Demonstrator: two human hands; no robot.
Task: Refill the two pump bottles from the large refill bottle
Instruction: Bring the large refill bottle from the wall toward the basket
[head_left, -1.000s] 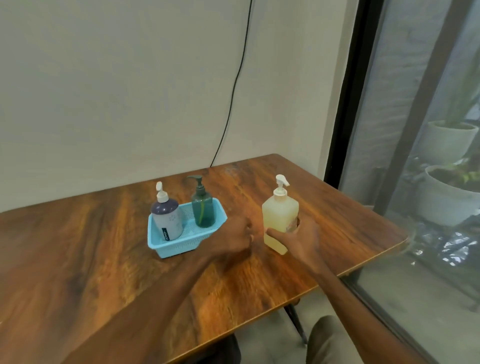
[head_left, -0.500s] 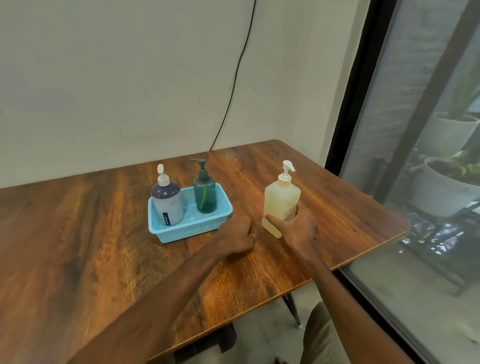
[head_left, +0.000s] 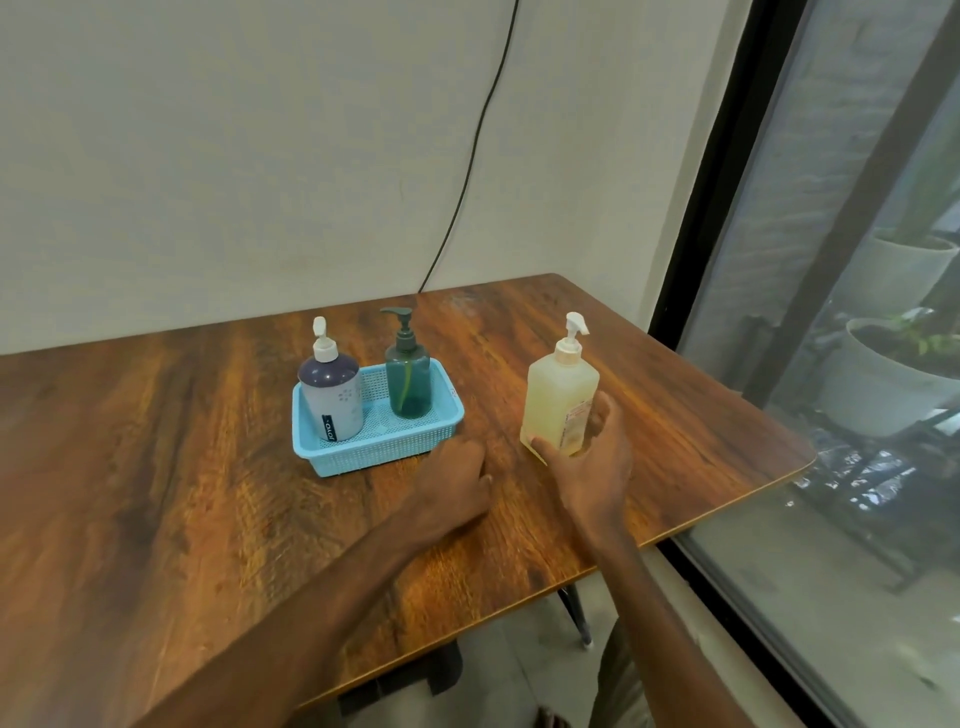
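Note:
The large refill bottle (head_left: 560, 395), pale yellow with a white pump, stands upright on the wooden table (head_left: 156, 467). My right hand (head_left: 595, 462) grips its lower part, thumb on the left side and fingers on the right. A white-and-purple pump bottle (head_left: 332, 397) and a green pump bottle (head_left: 409, 379) stand in a light blue basket (head_left: 384, 447) to the left. My left hand (head_left: 457, 480) rests on the table just in front of the basket's right corner, fingers curled and holding nothing.
The table's right edge (head_left: 753, 493) runs close to a glass window with plant pots (head_left: 883, 384) behind it. A black cable (head_left: 467, 171) hangs down the wall behind the table.
The view has shifted as my head moved. My right hand stays on the refill bottle and my left hand stays on the table by the basket.

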